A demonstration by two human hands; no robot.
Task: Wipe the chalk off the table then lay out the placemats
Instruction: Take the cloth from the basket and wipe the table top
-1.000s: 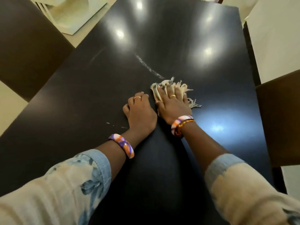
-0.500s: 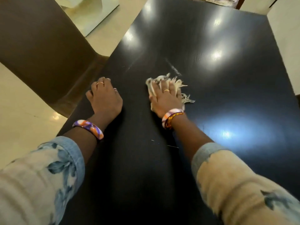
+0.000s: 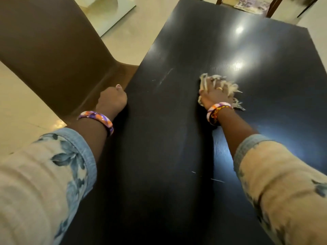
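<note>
Left hand (image 3: 111,99) slid to table (image 3: 159,156) edge; right hand (image 3: 215,96) pushed cloth (image 3: 230,85) farther.

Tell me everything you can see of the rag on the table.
The rag is a pale cream bundle of frayed, stringy threads, cotton by its look, bunched up rather than spread flat. It lies on the dark glossy table, right of the middle. The right hand presses on top of it with fingers spread, covering its centre, so only loose fringes stick out beyond the fingertips and to the right of the wrist. It looks blurred. A faint chalk smear lies to its left, apart from it.
</note>
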